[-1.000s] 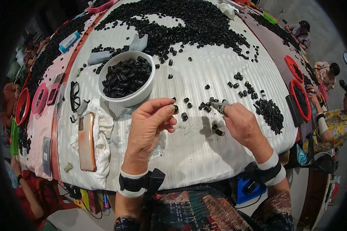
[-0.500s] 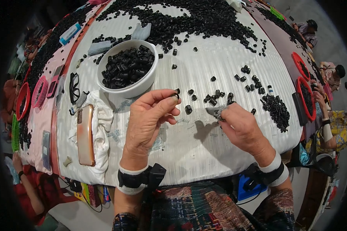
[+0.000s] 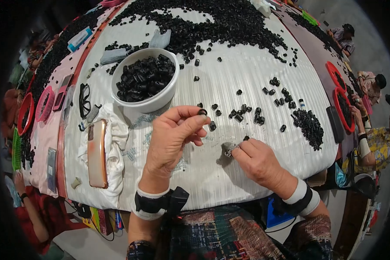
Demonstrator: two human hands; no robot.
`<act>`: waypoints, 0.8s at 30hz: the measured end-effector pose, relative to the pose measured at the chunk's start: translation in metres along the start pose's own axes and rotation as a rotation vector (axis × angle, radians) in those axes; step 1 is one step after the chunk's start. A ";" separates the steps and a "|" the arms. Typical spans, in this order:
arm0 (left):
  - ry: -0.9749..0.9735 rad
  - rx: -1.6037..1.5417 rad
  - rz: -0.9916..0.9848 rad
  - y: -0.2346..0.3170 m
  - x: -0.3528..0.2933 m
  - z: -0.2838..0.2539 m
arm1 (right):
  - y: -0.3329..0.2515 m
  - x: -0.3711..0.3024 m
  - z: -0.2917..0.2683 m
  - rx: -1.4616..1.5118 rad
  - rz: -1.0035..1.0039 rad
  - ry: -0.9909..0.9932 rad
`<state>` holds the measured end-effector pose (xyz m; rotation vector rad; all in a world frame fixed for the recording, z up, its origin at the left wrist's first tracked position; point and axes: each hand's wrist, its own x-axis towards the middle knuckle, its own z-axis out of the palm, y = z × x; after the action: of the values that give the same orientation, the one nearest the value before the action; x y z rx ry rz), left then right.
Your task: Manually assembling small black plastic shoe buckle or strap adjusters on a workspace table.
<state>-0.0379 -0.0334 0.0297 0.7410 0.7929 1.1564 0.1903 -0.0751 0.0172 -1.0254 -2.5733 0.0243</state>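
Observation:
Thumb and forefinger of my left hand (image 3: 169, 141) pinch a small black ring-shaped part (image 3: 202, 112), its opening showing. In my closed right hand (image 3: 261, 164) is a small grey piece (image 3: 229, 149) with a speckled surface; its exact kind I cannot make out. A small black bit (image 3: 246, 138) shows just above that hand's fingers. Several short black cylindrical parts (image 3: 237, 114) lie beyond the hands on the pale striped cloth (image 3: 195, 182). Behind my left hand stands a white bowl (image 3: 145, 104) heaped with larger-looking black parts (image 3: 145, 76).
A mound of tiny black pieces (image 3: 310, 132) lies at the right. At the left are a phone (image 3: 97, 154) on a white cloth (image 3: 117, 143) and black glasses (image 3: 84, 99). A broad spread of black parts (image 3: 221, 26) covers the far side. Other people work at neighbouring tables.
My right hand has moved down and slightly left, turning the grey piece. My left hand has shifted a little right and down, and the ring's opening now shows more.

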 end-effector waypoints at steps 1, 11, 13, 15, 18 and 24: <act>-0.015 0.008 0.000 0.000 -0.001 0.002 | 0.001 0.002 -0.001 -0.001 0.000 0.011; -0.118 0.043 0.018 0.000 -0.009 0.013 | -0.012 0.061 -0.038 0.965 0.343 0.458; -0.132 0.019 0.021 -0.002 -0.008 0.013 | -0.019 0.070 -0.041 1.048 0.422 0.410; -0.143 -0.037 0.011 -0.004 -0.008 0.014 | -0.020 0.077 -0.035 1.147 0.415 0.437; -0.138 -0.055 0.028 -0.004 -0.010 0.015 | -0.023 0.082 -0.029 1.310 0.441 0.416; -0.116 -0.041 0.083 -0.006 -0.011 0.016 | -0.022 0.080 -0.019 1.395 0.489 0.413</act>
<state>-0.0235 -0.0468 0.0354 0.8051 0.6446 1.1898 0.1287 -0.0397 0.0645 -0.8321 -1.2809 1.3251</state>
